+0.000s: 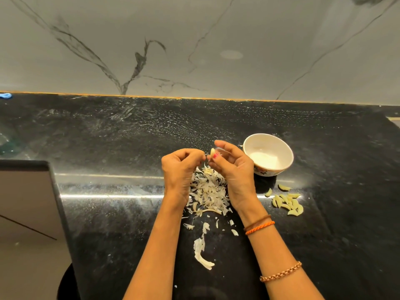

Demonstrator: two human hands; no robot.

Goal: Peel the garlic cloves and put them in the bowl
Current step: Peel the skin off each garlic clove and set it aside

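A pale garlic clove sits between the fingertips of my right hand, held above the black counter. My left hand is curled just to its left and pinches a thin strip of skin that still hangs on the clove. To the right stands a white bowl with a flower pattern; something pale lies at its bottom. Several garlic cloves lie in a loose group on the counter in front of the bowl.
A heap of papery garlic skins lies under my hands, with loose scraps trailing toward me. The black counter ends at a marble wall behind and at an edge on the left, where a grey surface sits lower.
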